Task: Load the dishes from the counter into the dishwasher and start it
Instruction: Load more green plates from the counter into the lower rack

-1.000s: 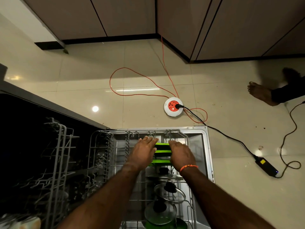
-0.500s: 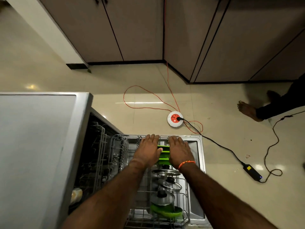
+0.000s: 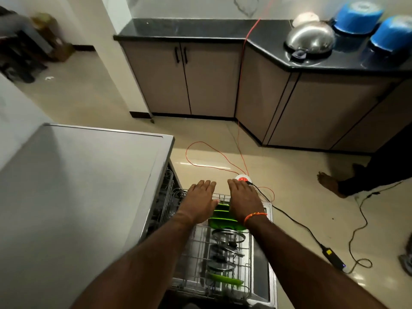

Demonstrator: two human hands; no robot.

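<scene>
The dishwasher (image 3: 73, 197) stands at the left with its door (image 3: 260, 270) folded down. The lower wire rack (image 3: 200, 259) is pulled out over the door. It carries green plates (image 3: 219, 216), several glass lids (image 3: 225, 236) and another green plate (image 3: 225, 281) at the near end. My left hand (image 3: 199, 200) and my right hand (image 3: 243, 201) lie side by side, fingers straight, over the rack's far end. Whether they touch the rack rim I cannot tell. On the black counter (image 3: 256, 32) at the back stand an upturned steel bowl (image 3: 310, 40) and two blue pots (image 3: 356, 15).
An orange cord (image 3: 211, 161) loops over the tiled floor to a white round socket (image 3: 244, 178); a black cable runs to an adapter (image 3: 333, 258). Another person's bare foot (image 3: 327, 182) is at the right. Beige cabinets (image 3: 185, 79) line the back.
The view has tilted up, so the counter with its bowl and pots now shows. Both hands stay flat at the rack's far end.
</scene>
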